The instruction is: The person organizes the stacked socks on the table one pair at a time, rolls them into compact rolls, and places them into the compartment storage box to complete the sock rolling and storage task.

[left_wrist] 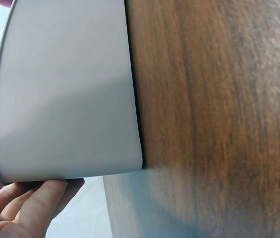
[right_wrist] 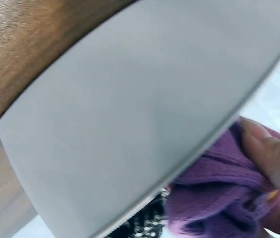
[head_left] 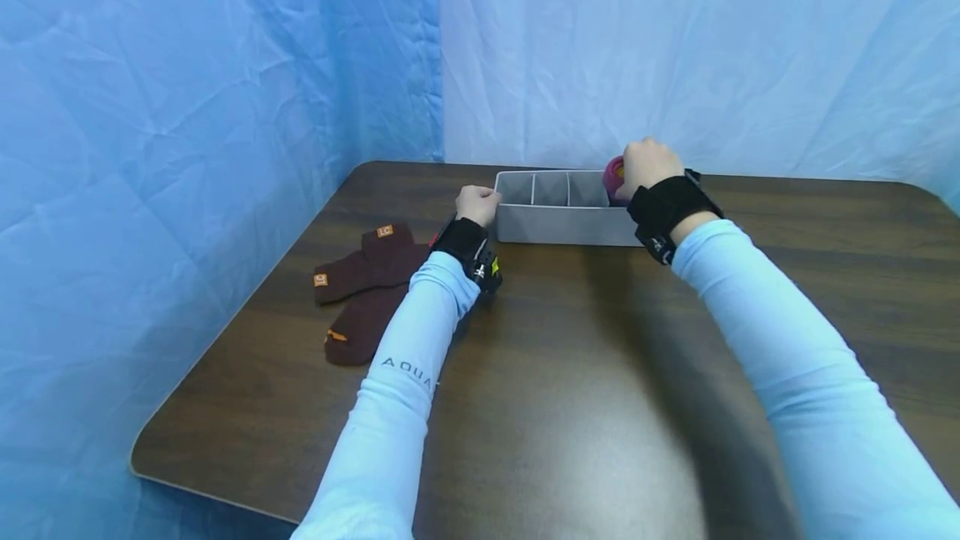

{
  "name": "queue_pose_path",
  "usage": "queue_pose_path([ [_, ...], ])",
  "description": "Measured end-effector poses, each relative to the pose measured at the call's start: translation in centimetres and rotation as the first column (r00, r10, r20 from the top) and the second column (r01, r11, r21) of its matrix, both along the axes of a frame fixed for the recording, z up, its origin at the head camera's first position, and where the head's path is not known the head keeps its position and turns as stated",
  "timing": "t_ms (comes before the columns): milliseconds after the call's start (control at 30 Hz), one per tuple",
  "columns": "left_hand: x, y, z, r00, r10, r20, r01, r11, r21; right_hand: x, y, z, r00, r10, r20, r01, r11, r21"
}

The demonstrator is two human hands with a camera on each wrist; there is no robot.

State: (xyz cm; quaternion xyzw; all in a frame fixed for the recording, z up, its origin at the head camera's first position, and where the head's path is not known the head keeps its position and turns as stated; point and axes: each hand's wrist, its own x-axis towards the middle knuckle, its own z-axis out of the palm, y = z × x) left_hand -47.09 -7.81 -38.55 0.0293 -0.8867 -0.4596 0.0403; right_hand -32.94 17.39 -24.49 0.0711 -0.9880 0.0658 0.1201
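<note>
On the dark wood-grain worktop (head_left: 585,407), right of the dark brown fabric pieces with small orange marks (head_left: 347,277), the left hand (head_left: 477,205) pinches the left end of the long grey open-topped box (head_left: 566,226), whose long axis runs left to right. Past three visible compartments, the bunched purple knit cloth (head_left: 613,176) lies at the box's right part, gripped by the nearer right hand (head_left: 648,165), its depth inside unclear
</note>
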Motion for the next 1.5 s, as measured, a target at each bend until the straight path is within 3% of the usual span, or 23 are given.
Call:
queue_pose_path([
  [233, 0.2, 0.0, -0.2, 0.999, 0.039, -0.004, -0.039, 0.999, -0.028, 0.3, -0.7, 0.4, 1.000, 0.011, 0.020, -0.012, 0.999, 0.047],
  [333, 0.9, 0.2, -0.1, 0.998, 0.060, -0.025, -0.061, 0.997, -0.038, 0.6, -1.0, 0.5, 1.000, 0.018, 0.019, -0.019, 0.999, 0.040],
  [433, -0.9, -0.2, -1.5, 0.997, 0.060, -0.038, -0.062, 0.996, -0.057, 1.0, -1.1, 0.9, 0.999, 0.028, 0.042, -0.030, 0.999, 0.028],
  [567, -2.2, -0.5, -2.0, 0.998, 0.051, -0.031, -0.053, 0.997, -0.060, 1.4, -1.0, 1.6, 0.992, 0.065, 0.105, -0.065, 0.998, 0.004],
  [700, 0.5, -0.2, 0.1, 1.000, 0.028, -0.005, -0.028, 0.999, -0.032, 1.5, -0.9, 2.4, 0.983, 0.094, 0.155, -0.097, 0.995, 0.010],
  [800, 1.2, 0.1, 0.4, 0.999, 0.026, -0.019, -0.027, 0.999, -0.028, 1.4, -0.7, 2.5, 0.975, 0.093, 0.203, -0.096, 0.995, 0.005],
  [900, 1.3, 0.3, 0.3, 1.000, 0.029, 0.002, -0.029, 0.999, -0.031, 1.2, -0.4, 2.4, 0.964, 0.080, 0.254, -0.076, 0.997, -0.024],
  [967, 0.8, 0.5, 0.0, 0.999, 0.040, -0.030, -0.041, 0.998, -0.044, 1.2, -0.1, 2.3, 0.957, 0.076, 0.279, -0.066, 0.997, -0.045],
  [1000, 0.8, 0.5, 0.1, 0.999, 0.031, -0.016, -0.031, 0.999, -0.040, 1.2, 0.0, 2.3, 0.956, 0.074, 0.284, -0.062, 0.997, -0.051],
  [1233, -0.7, 0.3, -0.7, 1.000, 0.017, -0.002, -0.017, 0.999, -0.029, 1.2, -0.1, 2.1, 0.964, 0.056, 0.261, -0.057, 0.998, -0.003],
  [1300, -0.7, 0.3, -0.6, 0.999, 0.007, 0.038, -0.006, 1.000, -0.023, 1.2, -0.2, 2.0, 0.966, 0.049, 0.252, -0.057, 0.998, 0.023],
  [1367, -0.7, 0.5, -0.7, 0.999, 0.034, -0.004, -0.034, 0.999, -0.036, 1.2, -0.3, 1.9, 0.968, 0.038, 0.250, -0.046, 0.999, 0.027],
  [1433, -0.4, 0.6, -0.4, 0.999, 0.035, 0.029, -0.034, 0.998, -0.044, 1.3, -0.3, 1.8, 0.970, 0.034, 0.239, -0.040, 0.999, 0.023],
  [1500, -0.4, 0.7, -0.5, 0.999, 0.045, -0.002, -0.045, 0.997, -0.056, 1.4, -0.4, 1.7, 0.971, 0.033, 0.238, -0.036, 0.999, 0.011],
])
